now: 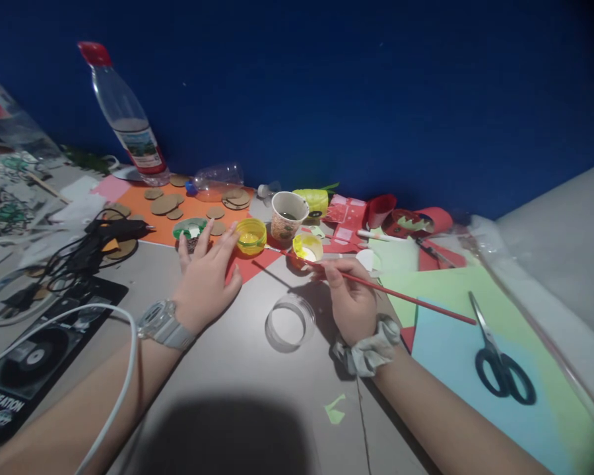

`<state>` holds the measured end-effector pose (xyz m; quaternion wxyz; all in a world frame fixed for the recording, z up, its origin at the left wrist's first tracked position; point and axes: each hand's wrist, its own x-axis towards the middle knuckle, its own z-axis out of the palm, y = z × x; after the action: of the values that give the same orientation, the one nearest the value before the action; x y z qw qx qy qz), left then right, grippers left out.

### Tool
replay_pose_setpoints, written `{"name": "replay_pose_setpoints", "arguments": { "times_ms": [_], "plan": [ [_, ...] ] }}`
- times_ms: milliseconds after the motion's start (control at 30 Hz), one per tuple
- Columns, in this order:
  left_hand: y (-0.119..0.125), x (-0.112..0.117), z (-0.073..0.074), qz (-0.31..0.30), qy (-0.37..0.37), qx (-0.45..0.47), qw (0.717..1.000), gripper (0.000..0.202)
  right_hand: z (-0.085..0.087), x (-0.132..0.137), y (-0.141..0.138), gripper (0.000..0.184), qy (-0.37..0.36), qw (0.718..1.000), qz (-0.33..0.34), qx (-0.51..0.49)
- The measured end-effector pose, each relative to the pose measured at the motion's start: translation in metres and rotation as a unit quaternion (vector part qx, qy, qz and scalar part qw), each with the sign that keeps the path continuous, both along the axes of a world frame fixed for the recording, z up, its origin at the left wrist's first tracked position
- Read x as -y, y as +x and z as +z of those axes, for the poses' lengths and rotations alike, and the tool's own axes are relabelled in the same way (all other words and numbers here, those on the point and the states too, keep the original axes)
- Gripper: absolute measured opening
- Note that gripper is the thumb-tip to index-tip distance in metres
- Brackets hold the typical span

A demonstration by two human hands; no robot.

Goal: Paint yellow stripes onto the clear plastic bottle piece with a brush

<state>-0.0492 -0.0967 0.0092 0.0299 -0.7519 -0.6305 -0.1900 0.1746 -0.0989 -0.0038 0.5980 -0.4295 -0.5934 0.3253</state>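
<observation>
My right hand [350, 300] pinches a paintbrush [416, 298] with a long red handle. The brush tip points left, between a yellow tub [251, 239] and a small cup smeared with yellow paint [307, 249]. With its fingers spread, my left hand [205, 280] lies flat on the left; its index fingertip is at the yellow tub's edge. Just beyond its other fingers is a round green-and-white piece [191, 229], partly hidden. A paper cup [288, 214] with dark liquid stands behind the tubs. A clear plastic ring [291, 323] lies between my wrists.
Black-handled scissors [502, 369] lie on blue paper [440, 356] at right. Leftward are a glue gun [113, 227] with tangled cable, a turntable-printed black case [34, 359] and a white cable [132, 356] crossing my forearm. An upright bottle [136, 142] stands behind cardboard discs [164, 204].
</observation>
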Motion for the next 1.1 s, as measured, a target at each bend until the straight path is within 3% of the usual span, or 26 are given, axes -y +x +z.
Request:
{"name": "replay_pose_setpoints", "arguments": {
  "times_ms": [233, 567, 800, 1100],
  "plan": [
    [0.0007, 0.0005, 0.0035, 0.002, 0.015, 0.006, 1.000, 0.063, 0.0030, -0.0005, 0.0016, 0.010, 0.015, 0.999, -0.032, -0.007],
    [0.0036, 0.0030, 0.0016, -0.053, 0.016, -0.027, 0.998, 0.059, 0.0037, -0.0013, 0.0013, 0.012, -0.003, 0.999, -0.049, 0.011],
    [0.0027, 0.0014, 0.0011, -0.033, 0.004, -0.023, 0.999, 0.068, 0.0048, -0.0001, 0.0016, 0.012, -0.007, 0.999, -0.046, 0.025],
    [-0.0023, -0.0013, 0.0030, -0.027, -0.016, 0.025, 0.999, 0.063, 0.0100, 0.0026, 0.0004, 0.013, 0.010, 0.998, -0.043, 0.053]
  ]
}}
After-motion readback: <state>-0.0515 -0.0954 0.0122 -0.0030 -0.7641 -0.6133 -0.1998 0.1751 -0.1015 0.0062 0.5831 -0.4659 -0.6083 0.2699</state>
